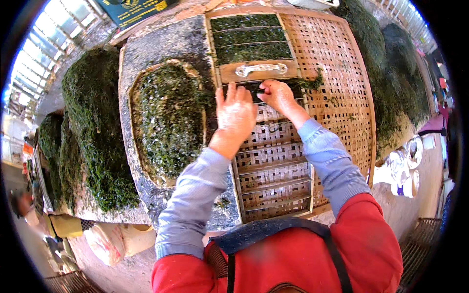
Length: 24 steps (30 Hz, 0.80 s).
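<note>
A long wooden slatted frame (311, 188) lies on a woven bamboo mat (326, 46). Dark green seaweed (254, 51) fills its far slots, while mat weave shows through the near ones. Across the frame rests a wooden board (228, 74) with a pale handle (261, 70). Just below it, my left hand (235, 117) reaches into a slot, fingers stretched out and partly spread over seaweed. My right hand (279, 97) is at the same slot, its fingers curled in a pinch on dark seaweed. Part of that slot is hidden by my hands.
Left of the frame, a shallow rimmed basket (133, 110) holds chopped seaweed. Large seaweed heaps stand at left (95, 127) and right (373, 73). White containers (403, 168) sit on the floor at right. A dark green box (132, 12) is at the far left.
</note>
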Motion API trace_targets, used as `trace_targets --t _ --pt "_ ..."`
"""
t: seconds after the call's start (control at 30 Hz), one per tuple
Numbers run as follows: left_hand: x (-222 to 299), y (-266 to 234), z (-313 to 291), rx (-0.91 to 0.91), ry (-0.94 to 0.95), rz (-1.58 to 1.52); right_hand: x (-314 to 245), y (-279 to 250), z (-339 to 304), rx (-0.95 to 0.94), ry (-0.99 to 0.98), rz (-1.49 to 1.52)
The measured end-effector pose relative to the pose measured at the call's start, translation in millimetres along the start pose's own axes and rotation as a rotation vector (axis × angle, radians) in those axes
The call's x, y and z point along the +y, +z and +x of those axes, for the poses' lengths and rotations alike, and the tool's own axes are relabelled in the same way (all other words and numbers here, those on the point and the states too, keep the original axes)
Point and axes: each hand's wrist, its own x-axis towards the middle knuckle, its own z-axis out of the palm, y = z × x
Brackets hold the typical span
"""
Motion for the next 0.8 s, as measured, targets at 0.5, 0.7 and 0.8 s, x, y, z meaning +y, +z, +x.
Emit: trace_targets --t 0.5,0.7,0.8 --pt "-32.1 87.2 -27.0 0.061 0.057 0.105 -210.3 69.9 -1.7 -0.334 -0.944 -0.045" --pt "-41.4 67.4 -25.5 -0.071 0.161 0.286 -258.2 53.4 41.2 -0.039 -0.623 0.325" --pt "-37.2 56.9 -19.8 -0.189 0.180 0.265 -251.8 58.2 52.5 -0.306 -0.629 0.008"
